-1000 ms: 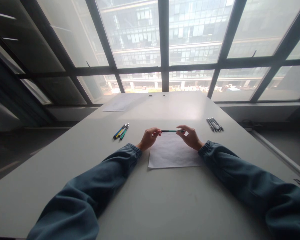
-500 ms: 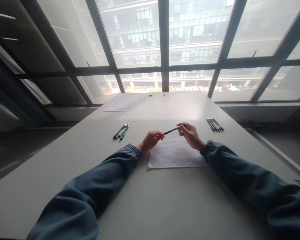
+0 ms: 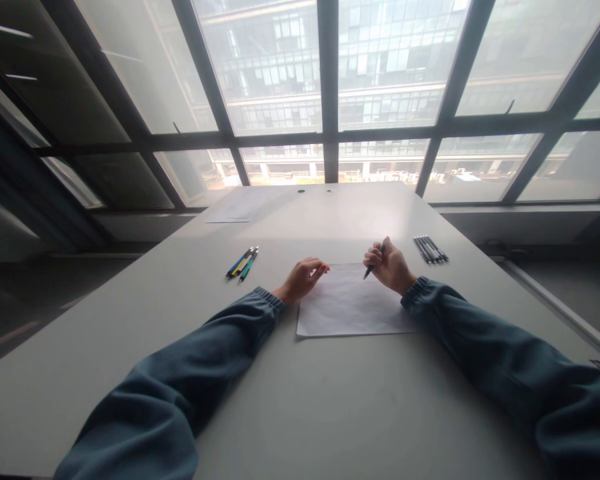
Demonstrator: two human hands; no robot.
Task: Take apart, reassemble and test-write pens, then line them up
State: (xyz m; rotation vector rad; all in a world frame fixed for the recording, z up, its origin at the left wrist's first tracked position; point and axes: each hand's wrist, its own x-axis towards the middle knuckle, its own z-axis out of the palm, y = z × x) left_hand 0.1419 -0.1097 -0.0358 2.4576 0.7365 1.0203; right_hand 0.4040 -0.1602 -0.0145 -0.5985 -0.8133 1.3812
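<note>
Pen (image 3: 368, 272) in right hand (image 3: 391, 267), any lettering illegible

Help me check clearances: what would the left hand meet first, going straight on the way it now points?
Probably the right hand, at its curled fingers, or the dark pen it holds; both sit across the gap. Depth is unclear from this one view.

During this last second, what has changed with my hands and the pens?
Your left hand has let go of the pen; your right hand alone holds it, swung from nearly level to a steep slant over the paper. The coloured pens and grey pens stayed put.
</note>
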